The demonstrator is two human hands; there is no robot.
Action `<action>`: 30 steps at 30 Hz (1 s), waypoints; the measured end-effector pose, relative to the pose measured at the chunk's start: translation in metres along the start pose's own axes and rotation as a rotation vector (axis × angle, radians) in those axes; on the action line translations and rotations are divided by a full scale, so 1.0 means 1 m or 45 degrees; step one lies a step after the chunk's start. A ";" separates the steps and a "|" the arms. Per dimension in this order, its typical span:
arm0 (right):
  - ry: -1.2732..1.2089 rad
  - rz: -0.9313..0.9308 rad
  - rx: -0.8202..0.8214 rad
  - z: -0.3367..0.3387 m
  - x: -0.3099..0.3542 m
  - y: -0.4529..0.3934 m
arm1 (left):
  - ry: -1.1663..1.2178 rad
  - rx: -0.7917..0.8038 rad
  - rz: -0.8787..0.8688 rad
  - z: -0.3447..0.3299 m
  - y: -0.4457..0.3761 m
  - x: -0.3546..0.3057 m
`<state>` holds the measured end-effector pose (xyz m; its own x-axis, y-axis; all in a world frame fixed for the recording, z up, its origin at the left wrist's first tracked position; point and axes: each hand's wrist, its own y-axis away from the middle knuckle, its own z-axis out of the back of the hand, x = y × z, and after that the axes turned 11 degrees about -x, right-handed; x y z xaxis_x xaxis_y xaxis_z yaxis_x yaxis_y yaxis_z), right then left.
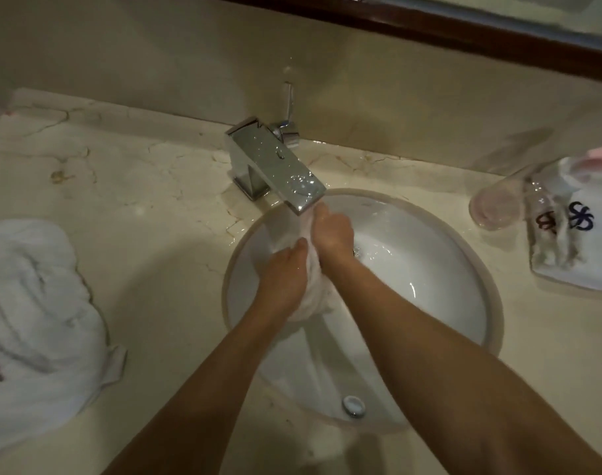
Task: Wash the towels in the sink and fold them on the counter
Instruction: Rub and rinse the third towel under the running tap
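We're over the sink (447, 289), both hands deep in it: our left hand (286, 269) and right hand (330, 234) each clench the same wet white towel (310, 296), bunched right under the faucet (275, 162) spout. Left of the sink, another white towel (36, 303) lies crumpled on the counter (138, 200); to its right, a glass (498, 204) lies beside a tray (573, 275).

Both hands wring a wet white towel (310, 296) over the sink (464, 303) under the faucet (275, 162), left hand (286, 269) gripping lower, right hand (330, 231) near the spout; second white towel (36, 303) bunched at desk (149, 207) left edge, tray (573, 269) and glass (498, 204) at right.
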<state>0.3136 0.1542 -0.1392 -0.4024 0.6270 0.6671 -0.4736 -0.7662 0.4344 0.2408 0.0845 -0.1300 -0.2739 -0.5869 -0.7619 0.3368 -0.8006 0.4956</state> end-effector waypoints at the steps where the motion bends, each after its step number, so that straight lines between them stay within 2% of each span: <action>1: -0.097 -0.063 0.026 0.002 -0.002 0.000 | 0.039 -0.020 0.016 0.002 0.004 0.003; 2: -0.100 -0.053 0.098 0.007 -0.001 0.013 | 0.148 -0.045 0.120 0.005 -0.001 0.005; 4: -0.105 0.036 0.256 0.015 -0.011 0.049 | 0.621 -0.052 0.483 0.012 -0.014 0.008; 5: -0.167 0.007 0.296 0.020 -0.023 0.062 | 0.789 -0.034 0.653 0.014 -0.018 0.014; 7: -0.455 -0.195 0.287 0.034 -0.049 0.073 | 0.987 0.054 0.783 0.017 -0.011 0.021; 10: -0.942 -0.613 0.295 0.056 -0.086 0.077 | 1.082 0.171 0.841 0.030 0.010 0.035; 13: -1.210 -0.793 0.459 0.083 -0.106 0.080 | 1.153 0.254 0.869 0.041 0.036 0.040; 15: -1.276 -0.836 0.629 0.098 -0.103 0.089 | 1.178 0.379 0.817 0.046 0.055 0.034; 17: -1.185 -0.802 0.746 0.103 -0.094 0.093 | 1.185 0.483 0.767 0.046 0.061 0.032; 19: -1.065 -0.681 0.731 0.105 -0.080 0.094 | 1.221 0.645 0.771 0.050 0.064 0.025; 20: -1.040 -0.602 0.711 0.105 -0.074 0.091 | 1.178 0.627 0.721 0.052 0.062 0.020; 22: -1.116 -0.469 0.757 0.112 -0.063 0.089 | 0.933 0.412 0.475 0.054 0.055 0.022; 24: -1.229 -0.414 0.835 0.122 -0.054 0.083 | 0.659 0.198 0.331 0.058 0.047 0.022; 25: -1.298 -0.463 0.847 0.124 -0.052 0.078 | 0.723 0.164 0.345 0.061 0.044 0.020; 27: -1.365 -0.589 0.843 0.124 -0.048 0.068 | 1.087 0.251 0.565 0.060 0.033 0.019; 29: -1.240 -0.630 0.842 0.114 -0.052 0.067 | 1.149 0.340 0.764 0.050 0.021 0.021; 30: -1.150 -0.642 0.832 0.105 -0.052 0.067 | 1.053 0.313 0.792 0.044 0.017 0.015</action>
<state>0.3852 0.0550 -0.0814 0.5241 0.7502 0.4032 0.1682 -0.5553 0.8145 0.2032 0.0568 -0.1145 0.6123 -0.7109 -0.3461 -0.0099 -0.4446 0.8957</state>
